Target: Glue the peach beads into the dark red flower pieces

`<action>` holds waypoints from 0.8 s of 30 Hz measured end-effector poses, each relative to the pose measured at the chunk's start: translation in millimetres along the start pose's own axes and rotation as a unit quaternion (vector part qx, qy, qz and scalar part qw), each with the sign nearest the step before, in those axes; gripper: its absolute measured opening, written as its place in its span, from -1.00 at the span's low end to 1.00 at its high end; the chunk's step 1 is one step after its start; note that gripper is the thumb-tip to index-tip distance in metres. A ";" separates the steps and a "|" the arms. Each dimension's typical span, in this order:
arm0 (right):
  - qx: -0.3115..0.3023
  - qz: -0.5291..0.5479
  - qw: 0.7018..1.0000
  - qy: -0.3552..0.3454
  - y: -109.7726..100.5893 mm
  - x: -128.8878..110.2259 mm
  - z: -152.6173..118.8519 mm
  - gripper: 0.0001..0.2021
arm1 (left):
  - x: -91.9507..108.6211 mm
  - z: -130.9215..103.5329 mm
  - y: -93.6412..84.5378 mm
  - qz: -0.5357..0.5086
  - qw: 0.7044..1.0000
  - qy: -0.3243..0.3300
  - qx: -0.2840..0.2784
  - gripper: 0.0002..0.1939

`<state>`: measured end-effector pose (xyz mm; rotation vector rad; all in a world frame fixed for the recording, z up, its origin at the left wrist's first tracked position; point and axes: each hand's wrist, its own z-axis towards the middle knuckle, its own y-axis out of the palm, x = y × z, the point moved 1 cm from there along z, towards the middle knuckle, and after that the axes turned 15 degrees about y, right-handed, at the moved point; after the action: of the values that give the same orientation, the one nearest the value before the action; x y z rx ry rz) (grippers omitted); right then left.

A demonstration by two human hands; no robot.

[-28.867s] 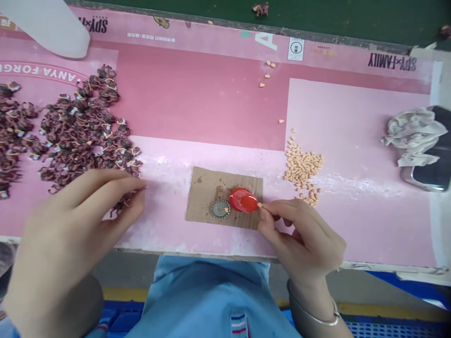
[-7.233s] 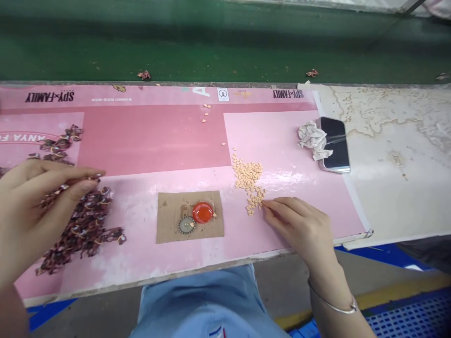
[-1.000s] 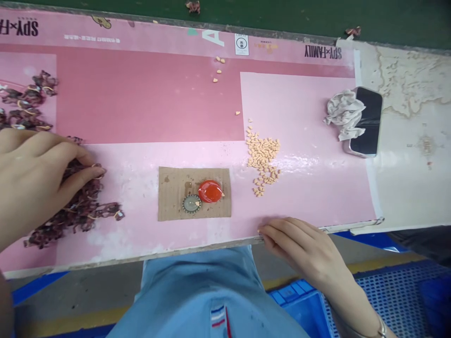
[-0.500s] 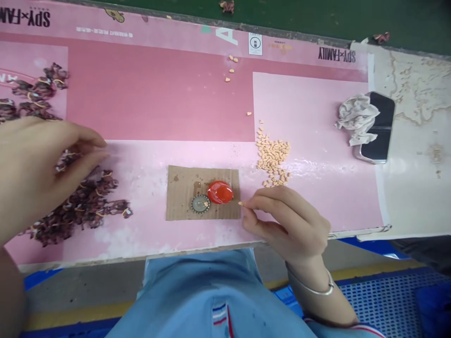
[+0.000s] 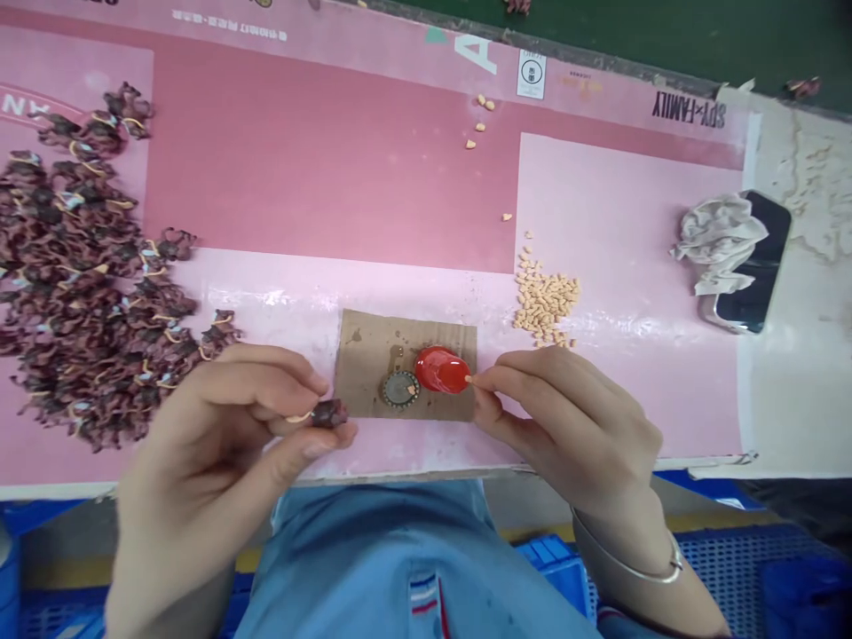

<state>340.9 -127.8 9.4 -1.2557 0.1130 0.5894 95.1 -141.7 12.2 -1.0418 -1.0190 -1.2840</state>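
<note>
My left hand [image 5: 246, 435] pinches a small dark brown figure [image 5: 329, 413] with a yellowish band, just left of the cardboard piece [image 5: 359, 355]. Between the thumb and fingertips of my right hand [image 5: 565, 417] is a tiny beige piece [image 5: 469, 379], at the right side of a red oval cap [image 5: 443, 369]. Left of that cap, on the cardboard, lies a round metal bottle cap [image 5: 399, 390] with a beige bit in it. Many similar beige pieces [image 5: 546, 302] form a pile beyond my right hand.
A large heap of dark figures [image 5: 86, 266] covers the left of the pink table sheet [image 5: 333, 177]. Crumpled white tissue [image 5: 722, 240] rests on a black phone-like object [image 5: 765, 266] at the right. Loose beige pieces lie farther back.
My left hand has come from the heap toward the cardboard with a dark figure in its fingers. The red cap looks tipped, and my right hand is still beside it. The view has shifted.
</note>
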 end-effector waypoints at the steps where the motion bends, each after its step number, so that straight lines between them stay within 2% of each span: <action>1: -0.001 0.001 1.000 -0.001 0.1 0.1 -0.6 -0.81 | -0.3 -0.3 2.8 -0.040 0.999 -0.012 -0.012 -0.69; 5: -0.008 0.003 1.000 -0.009 1.2 2.1 -2.9 -0.82 | -6.9 -5.1 9.0 -0.160 0.983 -0.088 0.003 -0.69; 9: -0.017 0.004 1.000 -0.015 0.1 1.9 -1.9 -0.82 | -10.3 -9.9 14.7 -0.224 0.967 -0.123 0.016 -0.81; 12: -0.011 0.041 0.999 -0.010 -4.8 -7.6 -0.4 -0.81 | -8.1 -12.2 19.5 -0.257 0.950 -0.174 0.030 -0.84; 15: 0.003 0.115 0.993 0.018 -10.1 -23.7 1.0 -0.80 | -6.3 -13.5 25.4 -0.291 0.931 -0.222 0.005 -0.86; 18: -0.013 0.161 0.986 0.027 -9.4 -36.8 2.3 -0.78 | -6.9 -13.3 29.5 -0.308 0.919 -0.247 -0.016 -0.86; 24: 0.018 0.167 0.986 0.020 3.2 -32.7 -8.9 -0.84 | -8.5 -14.0 30.8 -0.320 0.906 -0.275 -0.029 -0.85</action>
<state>313.8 -147.0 16.6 -1.2215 0.3720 0.8470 125.8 -153.0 -0.1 -1.1969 -1.8793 -1.5781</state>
